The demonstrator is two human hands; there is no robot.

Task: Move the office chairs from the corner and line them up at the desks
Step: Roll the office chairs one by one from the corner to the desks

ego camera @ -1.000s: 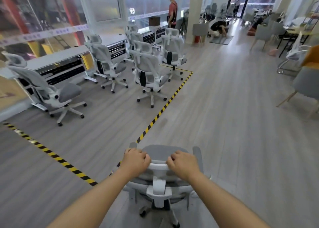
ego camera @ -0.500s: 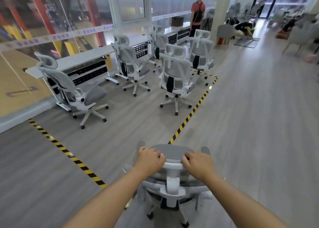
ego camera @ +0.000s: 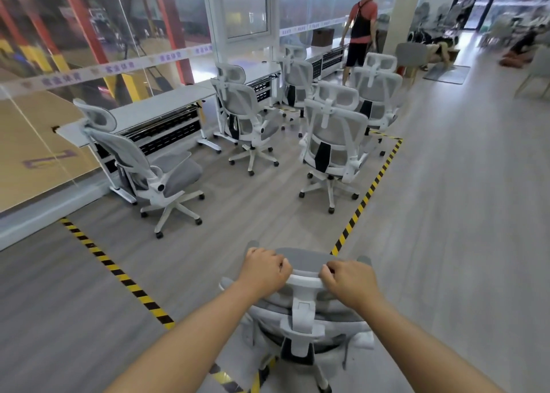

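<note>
A white and grey office chair (ego camera: 300, 312) stands right in front of me, seen from above and behind. My left hand (ego camera: 265, 270) grips the left end of its headrest and my right hand (ego camera: 349, 279) grips the right end. Its base straddles the near corner of the yellow and black floor tape (ego camera: 119, 273). Ahead, a row of white desks (ego camera: 154, 110) runs along the glass wall. One chair (ego camera: 143, 166) sits at the nearest desk, a second chair (ego camera: 244, 113) at the one after. Three more chairs (ego camera: 333, 142) cluster to the right inside the tape.
A person in a red shirt (ego camera: 361, 32) stands at the far end of the desks. A pillar (ego camera: 401, 12) rises behind the far chairs. Another person crouches by a mat (ego camera: 446, 73) at the back right. Bare grey floor (ego camera: 461, 214) spreads to the right.
I have rolled the held chair forward to the taped corner while turning left. The desks and parked chairs are closer and more central. Both hands keep their grip.
</note>
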